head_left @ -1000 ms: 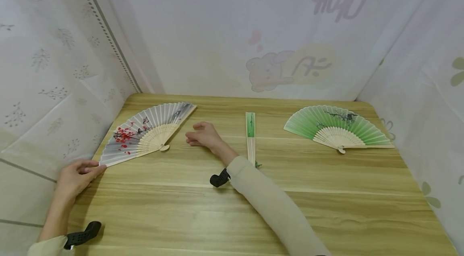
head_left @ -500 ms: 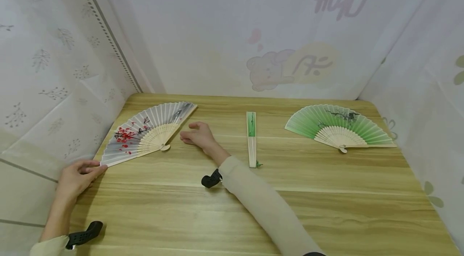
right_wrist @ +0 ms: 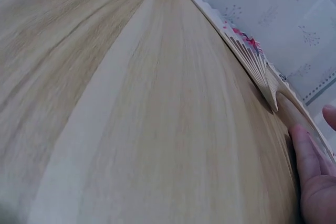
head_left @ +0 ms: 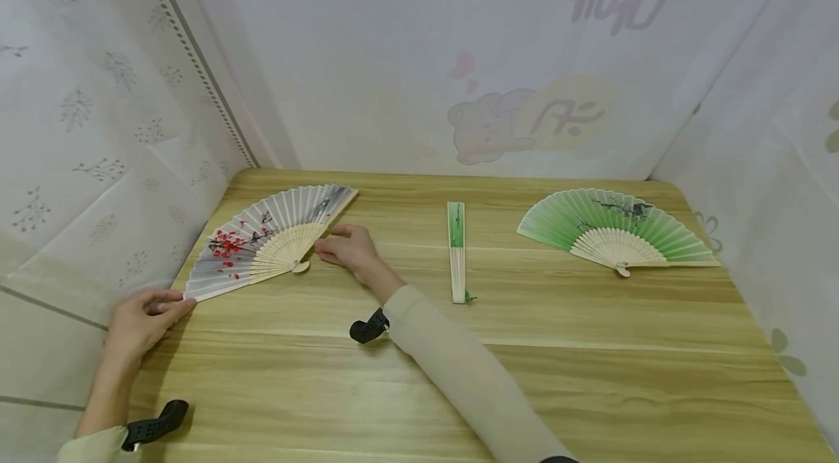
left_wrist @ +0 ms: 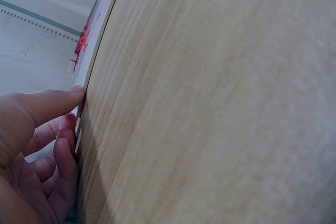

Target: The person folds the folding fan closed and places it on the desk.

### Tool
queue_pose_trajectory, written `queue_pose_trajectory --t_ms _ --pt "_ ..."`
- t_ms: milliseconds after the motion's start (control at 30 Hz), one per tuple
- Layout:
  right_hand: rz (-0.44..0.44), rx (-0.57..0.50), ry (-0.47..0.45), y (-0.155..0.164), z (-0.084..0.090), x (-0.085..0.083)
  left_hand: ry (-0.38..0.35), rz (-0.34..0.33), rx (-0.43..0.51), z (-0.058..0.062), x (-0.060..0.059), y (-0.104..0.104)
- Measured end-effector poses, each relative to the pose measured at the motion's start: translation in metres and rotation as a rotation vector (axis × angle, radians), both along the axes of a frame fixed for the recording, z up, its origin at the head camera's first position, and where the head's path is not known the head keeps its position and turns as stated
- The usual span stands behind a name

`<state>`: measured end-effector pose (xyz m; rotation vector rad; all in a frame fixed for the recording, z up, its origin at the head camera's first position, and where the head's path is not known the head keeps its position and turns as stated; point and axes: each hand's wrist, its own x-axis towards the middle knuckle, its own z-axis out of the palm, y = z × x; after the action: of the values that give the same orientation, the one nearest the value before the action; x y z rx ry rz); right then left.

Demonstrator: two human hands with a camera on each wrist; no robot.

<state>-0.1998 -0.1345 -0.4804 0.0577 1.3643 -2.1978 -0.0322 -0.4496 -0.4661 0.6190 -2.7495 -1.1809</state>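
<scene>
From the head view the white fan point(head_left: 269, 239) lay spread at the table's point(head_left: 590, 361) far left, the left hand point(head_left: 140, 319) at its near end, where only the wrist view showed thumb and curled fingers point(left_wrist: 62, 163) pinching it, while the right hand point(head_left: 345, 245) rested relaxed fingers against its far rib.

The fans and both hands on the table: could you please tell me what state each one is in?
White fan: spread open, flat on the table.
Narrow green fan: folded shut, lying flat.
Wide green fan: spread open, lying flat.
Left hand: pinches the white fan's near corner.
Right hand: fingers straight, touching the white fan's far edge.
</scene>
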Motion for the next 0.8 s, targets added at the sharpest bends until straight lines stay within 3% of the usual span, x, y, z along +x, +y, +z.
queue_pose_trajectory --t_ms 267,467,800 --pt "-0.017 0.001 -0.016 -0.007 -0.001 0.0 0.011 0.009 0.029 -0.001 0.0 -0.001" --pt "-0.047 0.016 -0.018 -0.013 -0.001 0.0 0.01 0.004 0.002 0.0 0.0 0.0" --pt "-0.183 0.161 -0.005 -0.028 0.002 0.003 0.025 -0.007 0.017 -0.003 0.0 -0.002"
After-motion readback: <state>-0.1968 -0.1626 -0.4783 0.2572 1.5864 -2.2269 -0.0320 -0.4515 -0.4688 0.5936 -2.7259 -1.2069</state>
